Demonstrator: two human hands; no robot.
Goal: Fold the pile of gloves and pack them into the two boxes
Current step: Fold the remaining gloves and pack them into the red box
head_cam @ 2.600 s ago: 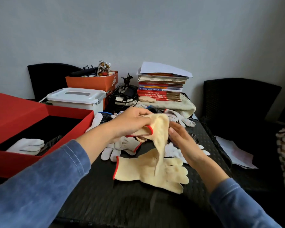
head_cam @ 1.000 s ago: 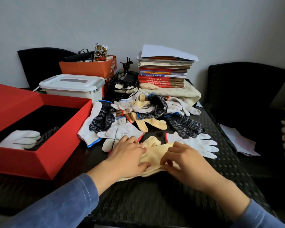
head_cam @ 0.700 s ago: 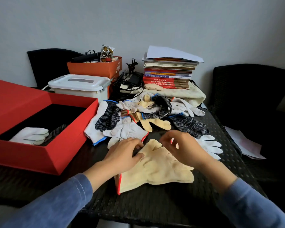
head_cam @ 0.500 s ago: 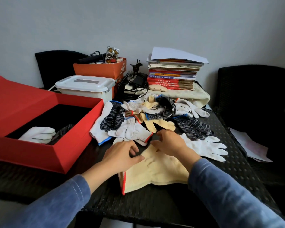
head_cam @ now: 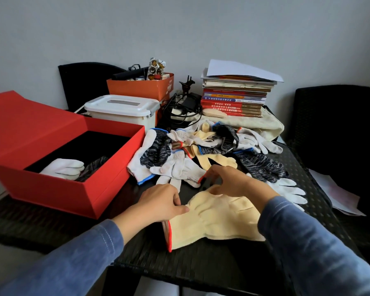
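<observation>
A pair of cream gloves with red cuffs point(head_cam: 214, 221) lies stacked flat on the black table, cuffs toward me. My left hand point(head_cam: 160, 202) pinches the gloves' left edge with curled fingers. My right hand point(head_cam: 233, 181) curls over their far end and grips the finger part. Behind them is a loose pile of gloves point(head_cam: 192, 150), white, cream and dark knit. The open red box point(head_cam: 90, 189) at the left holds a folded white glove point(head_cam: 62, 170) and a dark one.
A white lidded bin point(head_cam: 122, 110), an orange box point(head_cam: 141, 87), tangled cables and a stack of books point(head_cam: 233, 97) line the back of the table. Black chairs stand behind and at the right. Papers point(head_cam: 338, 193) lie beyond the table's right edge.
The cream glove I held up has been laid flat on its mate. My right hand has moved to the gloves' far end and my left to their left edge.
</observation>
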